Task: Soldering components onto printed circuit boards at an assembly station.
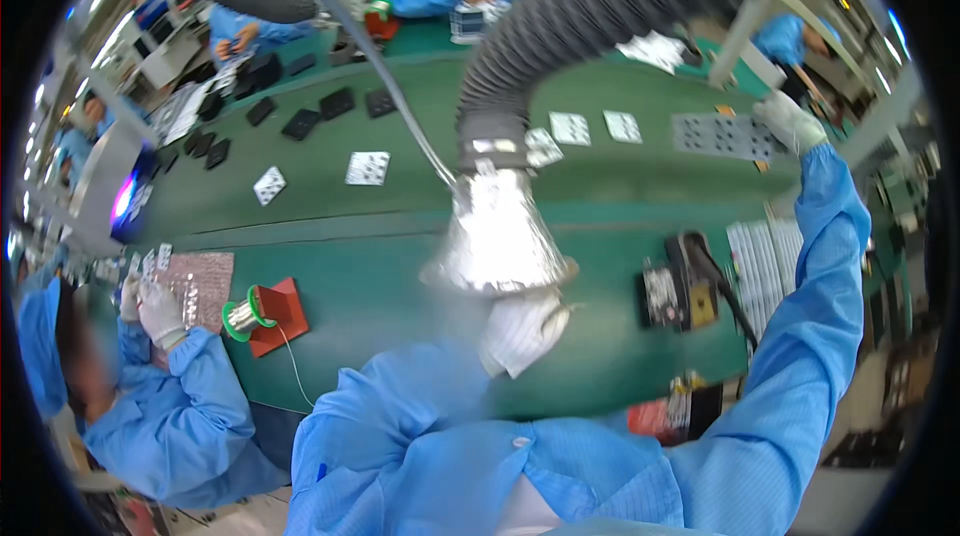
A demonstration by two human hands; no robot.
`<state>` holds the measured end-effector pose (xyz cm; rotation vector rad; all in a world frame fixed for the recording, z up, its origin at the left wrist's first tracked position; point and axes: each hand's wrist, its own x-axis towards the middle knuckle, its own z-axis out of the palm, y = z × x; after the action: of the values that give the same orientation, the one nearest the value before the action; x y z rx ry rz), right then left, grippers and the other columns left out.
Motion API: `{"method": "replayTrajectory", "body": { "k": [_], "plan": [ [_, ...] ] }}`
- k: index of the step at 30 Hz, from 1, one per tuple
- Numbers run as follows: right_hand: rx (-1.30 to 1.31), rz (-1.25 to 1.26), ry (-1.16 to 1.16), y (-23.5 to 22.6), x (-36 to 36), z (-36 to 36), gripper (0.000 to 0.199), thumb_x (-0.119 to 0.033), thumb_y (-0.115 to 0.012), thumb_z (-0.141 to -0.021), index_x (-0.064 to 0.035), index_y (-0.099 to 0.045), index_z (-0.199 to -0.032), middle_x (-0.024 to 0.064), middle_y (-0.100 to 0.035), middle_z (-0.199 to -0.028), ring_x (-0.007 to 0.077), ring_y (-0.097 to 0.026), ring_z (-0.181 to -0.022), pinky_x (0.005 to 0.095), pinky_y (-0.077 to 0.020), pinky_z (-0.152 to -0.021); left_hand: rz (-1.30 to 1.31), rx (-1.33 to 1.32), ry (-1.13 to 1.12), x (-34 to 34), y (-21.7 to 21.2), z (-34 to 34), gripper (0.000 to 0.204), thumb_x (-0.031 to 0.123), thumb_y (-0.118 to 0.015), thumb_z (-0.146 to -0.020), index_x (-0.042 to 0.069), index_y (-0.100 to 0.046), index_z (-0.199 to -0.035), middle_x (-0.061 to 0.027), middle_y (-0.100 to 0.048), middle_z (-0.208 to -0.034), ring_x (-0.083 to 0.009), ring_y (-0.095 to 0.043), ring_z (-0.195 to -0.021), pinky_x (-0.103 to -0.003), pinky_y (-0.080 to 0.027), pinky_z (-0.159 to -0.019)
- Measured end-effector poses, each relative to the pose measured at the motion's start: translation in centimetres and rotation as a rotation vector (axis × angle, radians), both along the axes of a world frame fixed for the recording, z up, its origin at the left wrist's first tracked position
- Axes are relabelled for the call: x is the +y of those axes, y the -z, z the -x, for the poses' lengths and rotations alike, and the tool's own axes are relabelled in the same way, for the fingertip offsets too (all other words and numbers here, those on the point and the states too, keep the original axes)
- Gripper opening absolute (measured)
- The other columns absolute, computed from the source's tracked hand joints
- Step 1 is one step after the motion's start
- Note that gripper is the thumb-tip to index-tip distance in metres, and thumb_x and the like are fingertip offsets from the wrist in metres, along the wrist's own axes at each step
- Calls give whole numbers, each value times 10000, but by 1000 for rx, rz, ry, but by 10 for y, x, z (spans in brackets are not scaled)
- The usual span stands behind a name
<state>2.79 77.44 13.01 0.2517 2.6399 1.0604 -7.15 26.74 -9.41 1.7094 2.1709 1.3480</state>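
Head view, going left to right: at the lower left a co-worker's gloved hands (155, 308) work over a pinkish tray (205, 281), with a solder spool (245, 316) on a red stand just beside it on the green bench (370, 266). At centre, the person's left hand (522, 331), in a white glove, sits just under the foil hood (498, 236) of the black hose (560, 36); whether it grips anything I cannot tell. At the upper right, the right hand (790, 121) reaches far across, fingers closed on the edge of a grey board (725, 136), which lies just left of the hand. With the arm stretched so far, the board could likely slip from the fingertip hold, or the sleeve could catch the fixture (680, 286) below it.
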Motion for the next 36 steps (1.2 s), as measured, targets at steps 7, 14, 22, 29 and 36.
{"method": "replayTrajectory", "body": {
  "k": [7, 14, 22, 29, 36],
  "plan": [
    [-81, 1162, 267, -4, -191, -39, 252, -111, -524, -855, -3, -652, -1044, 123, -593, -1062, 236, -615, -943, 281, -547, -752, -138, 308, 103, -21, -28, -29, 196, 174, -735, -696, 91, -572, -767, -90, -617, -997, -282, -618, -846, -408, -510, -744],
    [-114, 1394, -238, 116, -258, -1, 349, -251, -521, -946, 24, -638, -1126, 116, -656, -1072, 157, -668, -768, 290, -552, -678, -183, 473, 16, -28, -22, -40, 343, 203, -805, -613, 99, -557, -825, -104, -583, -1085, -325, -570, -1018, -490, -442, -907],
    [646, 889, 425, 30, -148, -13, 445, -329, -581, -856, -41, -624, -1192, 146, -687, -1077, 291, -669, -928, 367, -519, -862, 194, 435, -241, -45, 2, -24, 302, 46, -730, -690, 61, -571, -947, -108, -606, -1008, -316, -588, -965, -437, -458, -855],
    [753, 364, 697, 81, 32, -102, 372, -360, -555, -864, -49, -655, -1044, 204, -681, -1011, 369, -646, -968, 445, -508, -868, 185, 420, -85, -11, -19, -72, 343, 140, -809, -644, 72, -520, -816, -139, -566, -1156, -375, -537, -1116, -525, -397, -969],
    [713, 473, 690, 153, 108, -75, 416, -364, -588, -843, -22, -639, -1075, 208, -681, -1009, 375, -646, -963, 441, -512, -870, 368, 410, -152, 27, -21, -72, 466, 247, -819, -675, 38, -470, -901, -258, -449, -1296, -475, -426, -1238, -622, -305, -1044]
  ]
}}
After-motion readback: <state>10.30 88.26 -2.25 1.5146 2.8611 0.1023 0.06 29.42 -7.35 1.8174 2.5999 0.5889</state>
